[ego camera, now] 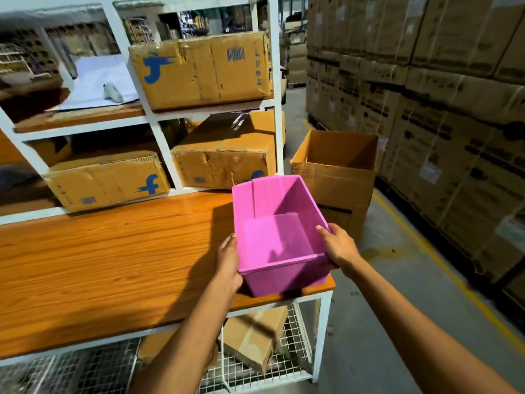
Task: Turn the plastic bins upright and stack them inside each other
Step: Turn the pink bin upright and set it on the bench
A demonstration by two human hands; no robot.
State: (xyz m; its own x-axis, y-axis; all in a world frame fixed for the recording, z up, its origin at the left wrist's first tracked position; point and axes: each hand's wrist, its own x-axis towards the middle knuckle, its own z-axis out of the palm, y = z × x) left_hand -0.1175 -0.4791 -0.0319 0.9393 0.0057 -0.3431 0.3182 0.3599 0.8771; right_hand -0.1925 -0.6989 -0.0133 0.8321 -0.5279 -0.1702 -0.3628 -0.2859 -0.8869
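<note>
A pink plastic bin [272,237] is upright with its opening facing up, over the right end of the wooden tabletop [113,257]. Nothing lies inside it. My left hand [228,265] grips its left wall near the front corner. My right hand [338,245] grips its right rim, thumb over the edge. Whether the bin's bottom rests on the tabletop or hovers just above it, I cannot tell. No other plastic bin is in view.
White shelving behind the tabletop holds several cardboard boxes [199,69]. An open cardboard box [335,172] stands on the floor right of the table. Stacked cartons [426,95] wall off the far right. More boxes [252,336] lie on the wire shelf below.
</note>
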